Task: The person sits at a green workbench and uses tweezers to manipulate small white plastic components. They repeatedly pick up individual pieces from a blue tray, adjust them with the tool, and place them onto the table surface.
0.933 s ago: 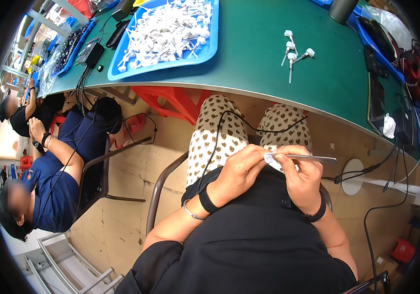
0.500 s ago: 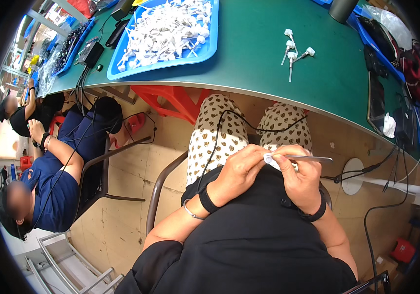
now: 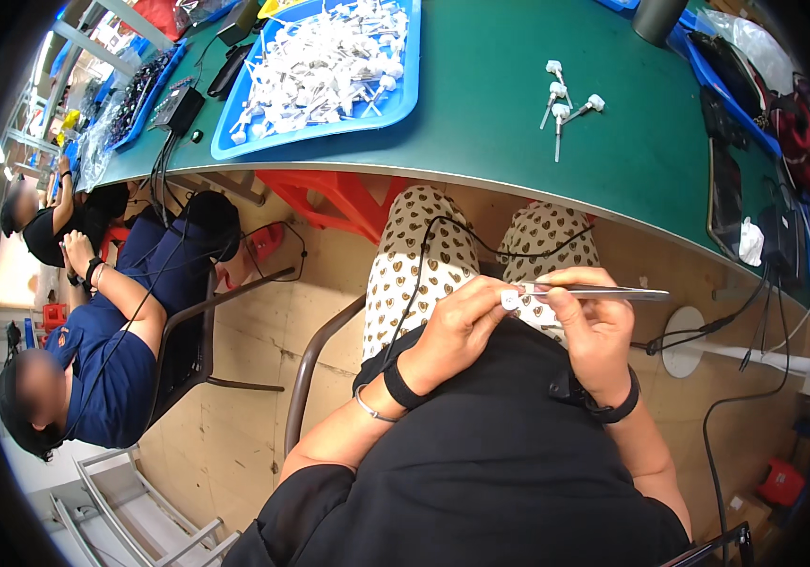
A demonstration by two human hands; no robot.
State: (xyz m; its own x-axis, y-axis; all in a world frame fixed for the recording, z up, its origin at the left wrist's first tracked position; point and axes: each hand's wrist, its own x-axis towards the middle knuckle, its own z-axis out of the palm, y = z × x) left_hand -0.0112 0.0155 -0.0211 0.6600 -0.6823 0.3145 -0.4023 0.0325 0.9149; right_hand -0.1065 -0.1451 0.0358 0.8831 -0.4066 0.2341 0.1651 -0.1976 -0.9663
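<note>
My left hand (image 3: 457, 326) pinches a small white plastic part (image 3: 510, 299) over my lap; my right hand (image 3: 594, 326) grips metal tweezers (image 3: 603, 294), tips at it. I'd steady both wrists, easing in gently.

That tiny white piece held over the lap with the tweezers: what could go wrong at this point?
The small white part is pinched in the left hand above the lap, off the green table; if it slips, it would likely fall to the floor. The right hand works metal tweezers close to the left fingertips, so a slip might prick them. A black cable trails across the knees and could snag a wrist.
</note>
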